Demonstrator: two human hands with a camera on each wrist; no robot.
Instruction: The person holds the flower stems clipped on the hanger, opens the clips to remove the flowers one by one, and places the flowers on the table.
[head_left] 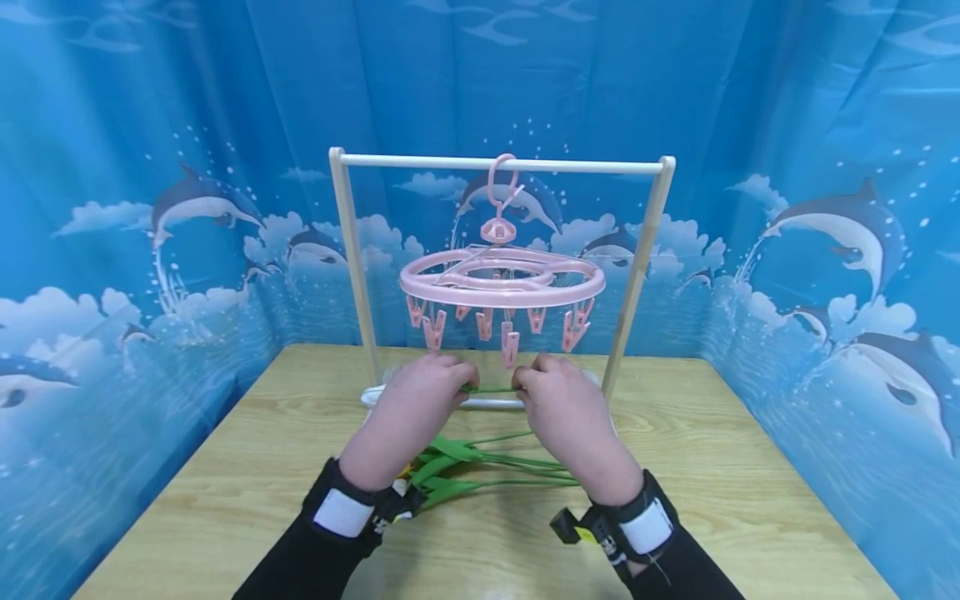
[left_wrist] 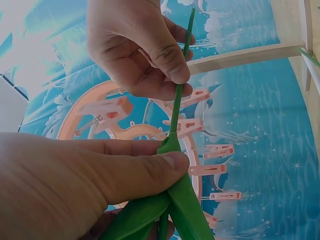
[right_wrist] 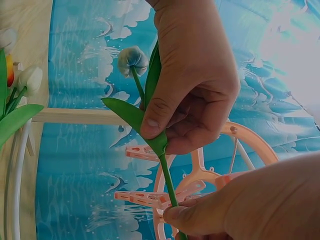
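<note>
A tulip with a pale bloom (right_wrist: 133, 60) and green leaves is held up level between both hands, in front of a pink clip hanger (head_left: 502, 292). My left hand (head_left: 423, 396) pinches it where the leaves (left_wrist: 187, 205) join the stem, thumb on top. Further along, the thumb and fingers of my right hand (head_left: 566, 408) grip the bare green stem (left_wrist: 176, 115) near its end. The hanger's pink clips (head_left: 510, 343) dangle just above and beyond the hands. In the head view the bloom is hidden behind the left hand.
The hanger hooks over the white bar of a wooden-sided rack (head_left: 348, 250) on the wood-grain table (head_left: 720, 483). More tulips (head_left: 465, 462) lie below the wrists, stems to the right. A blue dolphin curtain (head_left: 180, 100) surrounds the table on the far side and flanks.
</note>
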